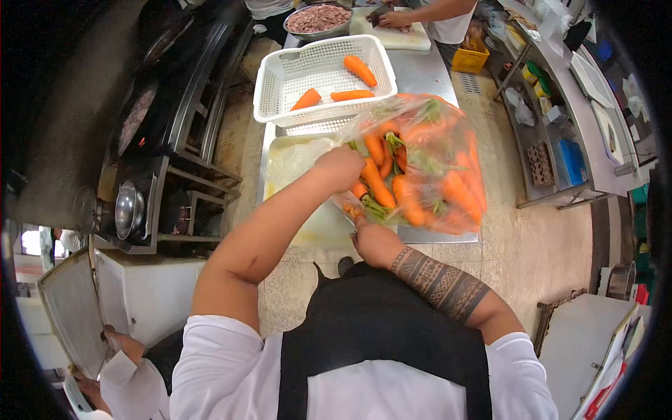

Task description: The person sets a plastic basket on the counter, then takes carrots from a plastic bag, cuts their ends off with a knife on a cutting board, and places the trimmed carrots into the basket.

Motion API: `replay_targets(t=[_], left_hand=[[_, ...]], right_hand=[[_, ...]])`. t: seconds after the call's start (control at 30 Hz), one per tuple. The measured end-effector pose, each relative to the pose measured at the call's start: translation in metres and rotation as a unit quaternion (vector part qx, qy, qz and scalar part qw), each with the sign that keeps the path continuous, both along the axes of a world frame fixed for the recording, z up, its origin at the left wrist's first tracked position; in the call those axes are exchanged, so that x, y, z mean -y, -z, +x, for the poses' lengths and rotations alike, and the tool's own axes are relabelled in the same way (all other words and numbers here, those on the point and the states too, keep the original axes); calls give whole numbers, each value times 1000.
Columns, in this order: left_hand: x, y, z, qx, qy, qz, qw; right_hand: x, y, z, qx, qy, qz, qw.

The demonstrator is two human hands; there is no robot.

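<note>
A person's right hand [380, 245] curled at the steel tabletop's [432, 78] near edge, its grip unclear; the left hand [341, 168] closed on a crinkled clear plastic bag [448, 157]. Smooth orange carrots [378, 182], green-stubbed, filled it toward the right edge. Leftward, a pale board [315, 227] offered room; beyond, a perforated basket [322, 110] held three more.

Pale floor [556, 245], steel counter [610, 183]

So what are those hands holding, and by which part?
A clear plastic bag of orange carrots: the left hand grips its open edge; the right hand seems to pinch it there too.
</note>
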State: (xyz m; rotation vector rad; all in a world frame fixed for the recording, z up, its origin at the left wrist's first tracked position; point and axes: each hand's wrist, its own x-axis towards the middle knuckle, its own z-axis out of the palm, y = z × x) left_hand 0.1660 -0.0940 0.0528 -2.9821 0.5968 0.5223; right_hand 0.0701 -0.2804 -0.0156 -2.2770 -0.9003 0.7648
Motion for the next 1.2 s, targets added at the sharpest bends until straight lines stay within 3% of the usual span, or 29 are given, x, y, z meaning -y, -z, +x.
replay_targets(t=[0.27, 0.37, 0.47, 0.5, 0.57, 0.67, 0.73, 0.8, 0.87, 1.0, 1.13, 1.17, 1.2], left_hand=[[10, 14, 15, 12, 40, 173, 984], [1, 30, 25, 24, 4, 62, 998], [-14, 27, 26, 8, 189, 67, 980], [-15, 22, 22, 21, 180, 49, 982], [-16, 13, 12, 44, 162, 11, 986], [-19, -1, 15, 46, 62, -75, 994], [-15, -10, 11, 91, -67, -231, 966], [-15, -8, 11, 86, -196, -405, 889], [-20, 6, 16, 29, -317, -581, 749], [-17, -27, -6, 56, -331, -827, 452], [-40, -68, -57, 67, -307, -889, 333], [-52, -61, -68, 68, -336, -898, 276], [-61, -55, -80, 71, -375, -889, 253]], right_hand=[[9, -1, 9, 3, -30, 9, 999], [12, 4, 9, 41, -82, -1, 996], [9, -1, 8, -4, -19, -24, 1000], [11, -13, 10, -48, -9, -33, 998], [14, -2, 10, -20, -16, -15, 1000], [17, -11, 8, -33, -4, -4, 999], [17, -18, 8, -65, 3, -17, 998], [15, -19, 5, -41, 9, -17, 999], [11, -17, 6, -25, 11, -19, 999], [9, -10, 8, -27, 19, -23, 999], [9, -22, 7, -38, 30, -23, 999], [10, -18, 5, -32, 26, -27, 999], [9, -12, 8, -23, 22, -29, 999]])
